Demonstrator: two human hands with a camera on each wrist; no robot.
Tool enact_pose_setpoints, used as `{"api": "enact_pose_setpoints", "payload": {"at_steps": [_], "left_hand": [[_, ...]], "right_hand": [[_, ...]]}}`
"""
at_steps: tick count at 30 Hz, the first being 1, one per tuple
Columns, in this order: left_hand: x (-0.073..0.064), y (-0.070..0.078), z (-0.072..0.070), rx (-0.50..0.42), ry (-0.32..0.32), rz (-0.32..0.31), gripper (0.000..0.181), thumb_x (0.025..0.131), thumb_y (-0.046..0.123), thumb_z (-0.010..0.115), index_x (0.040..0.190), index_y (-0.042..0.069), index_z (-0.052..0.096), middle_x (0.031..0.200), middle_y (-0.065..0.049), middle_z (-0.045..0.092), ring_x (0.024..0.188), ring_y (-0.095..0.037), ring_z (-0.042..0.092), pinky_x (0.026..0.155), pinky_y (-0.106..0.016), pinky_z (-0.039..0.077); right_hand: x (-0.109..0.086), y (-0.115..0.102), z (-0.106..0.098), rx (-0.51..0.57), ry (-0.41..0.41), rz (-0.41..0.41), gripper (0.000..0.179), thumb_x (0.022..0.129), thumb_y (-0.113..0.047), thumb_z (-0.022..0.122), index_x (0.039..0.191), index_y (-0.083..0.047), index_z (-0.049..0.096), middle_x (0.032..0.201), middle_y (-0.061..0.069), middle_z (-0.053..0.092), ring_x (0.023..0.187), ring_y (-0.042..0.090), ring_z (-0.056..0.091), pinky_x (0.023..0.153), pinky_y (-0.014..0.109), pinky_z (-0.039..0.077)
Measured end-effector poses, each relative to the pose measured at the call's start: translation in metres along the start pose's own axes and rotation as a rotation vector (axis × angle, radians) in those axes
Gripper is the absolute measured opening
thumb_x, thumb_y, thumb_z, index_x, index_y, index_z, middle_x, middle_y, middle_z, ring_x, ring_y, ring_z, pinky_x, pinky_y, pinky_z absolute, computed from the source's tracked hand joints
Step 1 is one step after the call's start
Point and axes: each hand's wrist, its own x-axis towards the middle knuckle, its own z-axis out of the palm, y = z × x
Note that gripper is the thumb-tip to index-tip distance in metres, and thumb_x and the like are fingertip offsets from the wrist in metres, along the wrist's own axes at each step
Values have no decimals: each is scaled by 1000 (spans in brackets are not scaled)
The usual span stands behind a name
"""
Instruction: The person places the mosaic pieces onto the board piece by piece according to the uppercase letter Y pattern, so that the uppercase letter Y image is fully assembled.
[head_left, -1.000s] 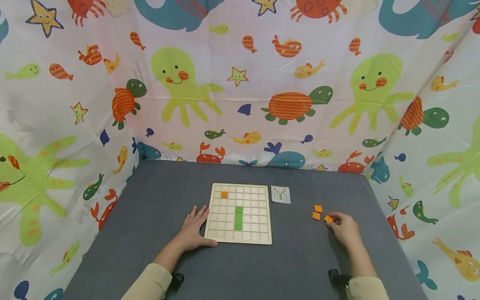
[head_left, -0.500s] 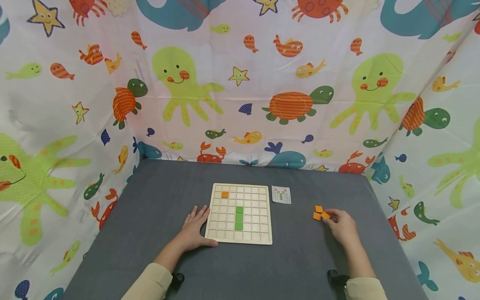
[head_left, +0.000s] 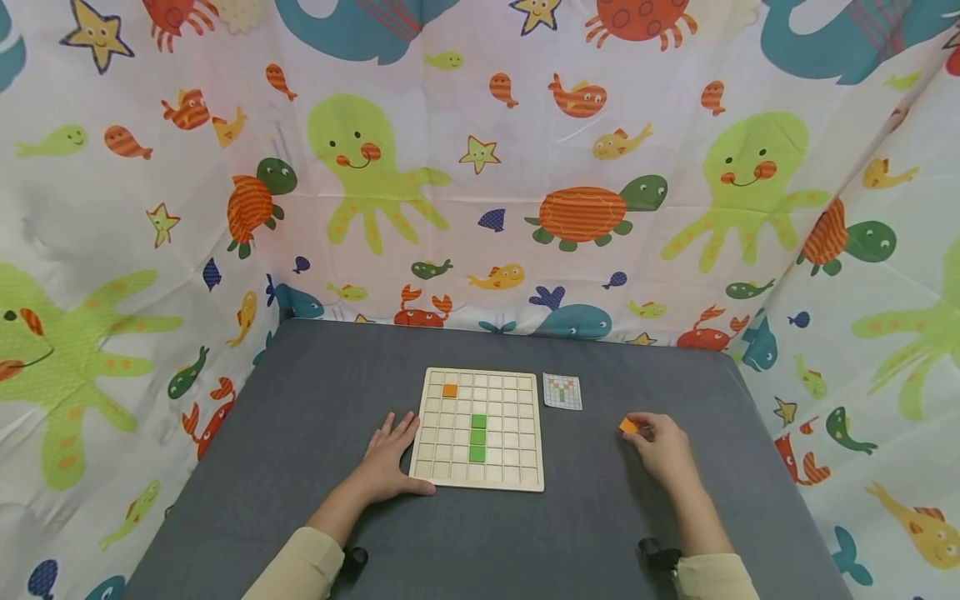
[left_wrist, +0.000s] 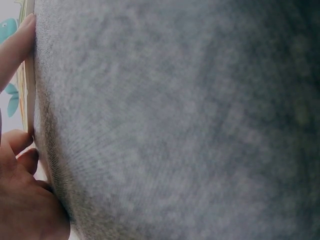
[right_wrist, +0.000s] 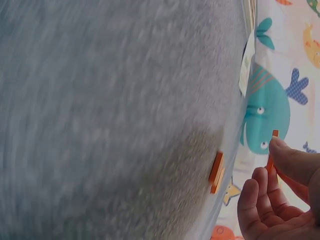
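Observation:
My left hand [head_left: 386,471] rests at the near left corner of a pale wooden grid board [head_left: 517,450], fingers spread along its left edge and thumb at the near edge. On the board lie one orange square tile [head_left: 449,391] and a column of three green square tiles [head_left: 477,437]. My right hand [head_left: 665,450], to the right of the board, pinches a thin orange tile [right_wrist: 275,133] between thumb and fingers. In the right wrist view, loose orange tiles [right_wrist: 216,169] lie on the grey cloth below the hand; the hand hides them in the head view.
A small printed card [head_left: 562,392] with a coloured grid pattern lies just right of the board. Grey cloth covers the table [head_left: 525,542]. A curtain [head_left: 480,192] printed with sea animals hangs behind and at both sides.
My right hand has moved left over the group of orange tiles and now holds one raised over the cloth. The left hand and the board have stayed put.

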Motion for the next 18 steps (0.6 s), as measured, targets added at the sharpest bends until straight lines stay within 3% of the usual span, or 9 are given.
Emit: {"api": "enact_pose_setpoints", "payload": {"at_steps": [18], "left_hand": [[-1,-1,0,2,-4,3,130,62,64,89,162,16,23,170,-4,16,157,-36,-2,124,-61,8]], "right_hand": [[7,-33,15,34,-29,-54,31,93,-12,74,122,-3,71,116,18,63,102,32,64,88,50,56]]}}
